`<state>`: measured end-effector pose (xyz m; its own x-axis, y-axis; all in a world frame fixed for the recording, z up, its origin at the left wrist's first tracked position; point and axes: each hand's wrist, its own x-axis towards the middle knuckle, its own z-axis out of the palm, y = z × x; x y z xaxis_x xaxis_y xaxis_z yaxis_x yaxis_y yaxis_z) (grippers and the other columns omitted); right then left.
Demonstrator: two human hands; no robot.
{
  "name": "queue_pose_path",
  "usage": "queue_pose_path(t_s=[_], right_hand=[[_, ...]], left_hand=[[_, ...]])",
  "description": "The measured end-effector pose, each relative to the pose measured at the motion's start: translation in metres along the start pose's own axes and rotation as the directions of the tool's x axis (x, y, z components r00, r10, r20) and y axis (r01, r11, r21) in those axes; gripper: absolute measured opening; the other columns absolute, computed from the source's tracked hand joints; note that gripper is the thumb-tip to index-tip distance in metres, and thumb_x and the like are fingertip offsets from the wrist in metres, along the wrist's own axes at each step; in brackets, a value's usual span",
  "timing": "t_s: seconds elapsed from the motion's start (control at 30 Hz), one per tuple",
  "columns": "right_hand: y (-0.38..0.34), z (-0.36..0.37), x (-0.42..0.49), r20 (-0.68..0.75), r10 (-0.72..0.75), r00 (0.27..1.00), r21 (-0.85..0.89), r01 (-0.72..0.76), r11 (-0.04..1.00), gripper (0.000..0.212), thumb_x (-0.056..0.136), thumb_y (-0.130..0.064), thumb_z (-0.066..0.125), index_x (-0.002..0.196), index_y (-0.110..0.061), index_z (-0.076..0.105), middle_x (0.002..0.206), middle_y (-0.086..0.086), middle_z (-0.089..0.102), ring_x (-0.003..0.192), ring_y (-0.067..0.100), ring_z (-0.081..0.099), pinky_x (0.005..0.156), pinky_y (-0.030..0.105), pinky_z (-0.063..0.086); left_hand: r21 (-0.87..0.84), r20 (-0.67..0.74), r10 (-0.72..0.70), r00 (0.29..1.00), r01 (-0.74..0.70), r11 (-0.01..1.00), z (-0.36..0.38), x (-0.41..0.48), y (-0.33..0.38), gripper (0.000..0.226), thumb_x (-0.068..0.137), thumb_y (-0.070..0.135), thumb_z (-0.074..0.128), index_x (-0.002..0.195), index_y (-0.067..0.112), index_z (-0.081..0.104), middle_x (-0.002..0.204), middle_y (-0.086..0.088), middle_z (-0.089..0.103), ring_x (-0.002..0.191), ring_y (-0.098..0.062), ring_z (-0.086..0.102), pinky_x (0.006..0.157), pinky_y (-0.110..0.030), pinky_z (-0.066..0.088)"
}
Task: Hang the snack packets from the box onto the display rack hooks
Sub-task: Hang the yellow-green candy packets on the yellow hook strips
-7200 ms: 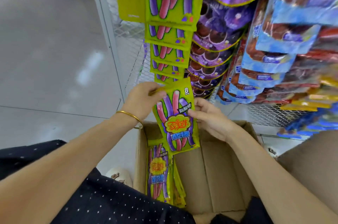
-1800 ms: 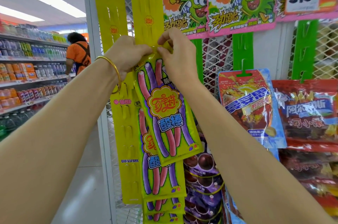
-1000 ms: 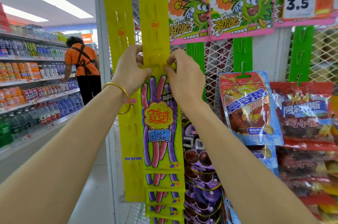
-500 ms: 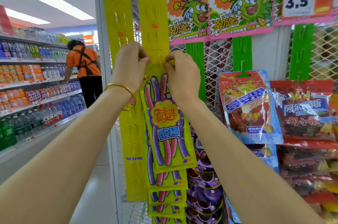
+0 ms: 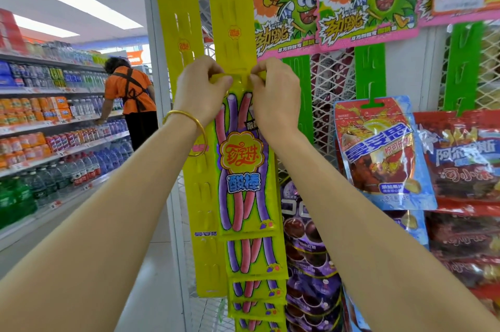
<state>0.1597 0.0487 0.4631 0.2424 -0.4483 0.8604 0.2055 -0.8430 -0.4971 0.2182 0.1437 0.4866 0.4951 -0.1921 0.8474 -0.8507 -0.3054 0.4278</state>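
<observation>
A yellow-green snack packet (image 5: 242, 169) with pink and purple sticks printed on it hangs flat against a yellow hanging strip (image 5: 230, 6). My left hand (image 5: 200, 93) pinches its top left corner and my right hand (image 5: 273, 96) pinches its top right corner, both at a tab of the strip. Several more packets of the same kind (image 5: 254, 277) overlap below it on the same strip. The box is out of view.
A second yellow strip (image 5: 176, 20) hangs bare just to the left. Purple, blue and red snack bags (image 5: 376, 150) fill the mesh rack to the right. At the left, drink shelves (image 5: 40, 142) line the aisle, where a person in orange (image 5: 130, 98) stands.
I lifted the packet out of the box and up to the strip. In the last half second it swung from tilted to straight against the strip; both hands stay at its top corners.
</observation>
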Motion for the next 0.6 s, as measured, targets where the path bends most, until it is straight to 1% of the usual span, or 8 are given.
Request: queue_pose_path(t_s=[0.07, 0.1, 0.13, 0.17, 0.27, 0.37, 0.47, 0.6], right_hand=[[0.0, 0.001, 0.001, 0.005, 0.0, 1.0, -0.009, 0.0, 1.0, 0.014, 0.094, -0.016, 0.053, 0.104, -0.01, 0.06, 0.107, 0.006, 0.06, 0.094, 0.018, 0.053, 0.066, 0.023, 0.027], [0.0, 0.001, 0.001, 0.006, -0.003, 1.0, -0.01, 0.003, 1.0, 0.015, 0.094, -0.016, 0.053, 0.105, -0.01, 0.06, 0.107, 0.006, 0.06, 0.094, 0.019, 0.053, 0.066, 0.023, 0.028], [0.0, 0.001, 0.002, 0.004, -0.008, 1.0, -0.009, 0.008, 1.0, 0.015, 0.094, -0.016, 0.052, 0.105, -0.01, 0.06, 0.107, 0.006, 0.06, 0.093, 0.018, 0.053, 0.066, 0.023, 0.027], [0.0, 0.001, 0.002, 0.002, -0.012, 1.0, -0.008, 0.012, 1.0, 0.015, 0.094, -0.016, 0.052, 0.105, -0.01, 0.059, 0.107, 0.006, 0.06, 0.092, 0.018, 0.053, 0.065, 0.023, 0.027], [-0.001, 0.001, 0.003, 0.0, -0.022, 1.0, -0.015, 0.022, 1.0, 0.015, 0.094, -0.016, 0.051, 0.106, -0.009, 0.058, 0.108, 0.006, 0.059, 0.092, 0.018, 0.053, 0.064, 0.023, 0.026], [-0.001, 0.001, 0.003, 0.006, -0.027, 1.0, -0.015, 0.027, 1.0, 0.016, 0.094, -0.016, 0.051, 0.106, -0.009, 0.058, 0.109, 0.007, 0.059, 0.093, 0.02, 0.054, 0.068, 0.028, 0.033], [-0.002, 0.001, 0.004, 0.02, -0.033, 0.999, -0.018, 0.033, 0.999, 0.016, 0.094, -0.015, 0.05, 0.106, -0.009, 0.058, 0.109, 0.007, 0.059, 0.093, 0.022, 0.054, 0.068, 0.03, 0.035], [-0.001, -0.001, 0.006, 0.027, -0.042, 0.999, -0.04, 0.044, 0.998, 0.016, 0.095, -0.015, 0.05, 0.107, -0.009, 0.058, 0.11, 0.006, 0.059, 0.093, 0.022, 0.055, 0.067, 0.029, 0.034]], left_hand=[[-0.105, -0.017, -0.088, 0.996, 0.086, 0.991, 0.006, 0.003, -0.002, 0.01, 0.086, 0.017, 0.061, 0.088, 0.014, 0.052, 0.072, 0.008, 0.043, 0.064, -0.006, 0.04, 0.051, -0.013, 0.03], [-0.158, -0.024, -0.127, 0.992, 0.122, 0.98, 0.009, 0.003, -0.002, 0.012, 0.086, 0.017, 0.061, 0.086, 0.014, 0.05, 0.071, 0.008, 0.042, 0.063, -0.006, 0.039, 0.054, -0.014, 0.033], [-0.199, -0.03, -0.163, 0.986, 0.154, 0.968, 0.011, 0.004, -0.002, 0.014, 0.085, 0.017, 0.061, 0.083, 0.015, 0.048, 0.07, 0.007, 0.041, 0.062, -0.008, 0.04, 0.056, -0.02, 0.035], [-0.224, -0.036, -0.194, 0.98, 0.181, 0.957, 0.013, 0.004, -0.001, 0.017, 0.085, 0.018, 0.06, 0.079, 0.016, 0.045, 0.068, 0.006, 0.041, 0.06, -0.01, 0.04, 0.055, -0.024, 0.035], [-0.305, -0.04, -0.3, 0.953, 0.274, 0.912, 0.018, 0.005, 0.004, 0.03, 0.083, 0.016, 0.061, 0.068, 0.021, 0.036, 0.063, 0.003, 0.037, 0.056, -0.015, 0.036, 0.05, -0.027, 0.03], [-0.399, -0.049, -0.38, 0.924, 0.33, 0.855, 0.021, 0.006, 0.008, 0.036, 0.078, 0.011, 0.062, 0.064, 0.019, 0.029, 0.061, 0.0, 0.03, 0.063, -0.021, 0.032, 0.056, -0.033, 0.028], [-0.417, -0.065, -0.427, 0.902, 0.364, 0.833, 0.022, 0.008, 0.011, 0.038, 0.075, 0.01, 0.061, 0.064, 0.019, 0.025, 0.064, 0.0, 0.023, 0.065, -0.02, 0.024, 0.055, -0.034, 0.021], [-0.44, -0.077, -0.462, 0.883, 0.386, 0.811, 0.024, 0.011, 0.014, 0.037, 0.075, 0.013, 0.061, 0.063, 0.018, 0.027, 0.062, 0.0, 0.022, 0.059, -0.02, 0.02, 0.052, -0.03, 0.018]])
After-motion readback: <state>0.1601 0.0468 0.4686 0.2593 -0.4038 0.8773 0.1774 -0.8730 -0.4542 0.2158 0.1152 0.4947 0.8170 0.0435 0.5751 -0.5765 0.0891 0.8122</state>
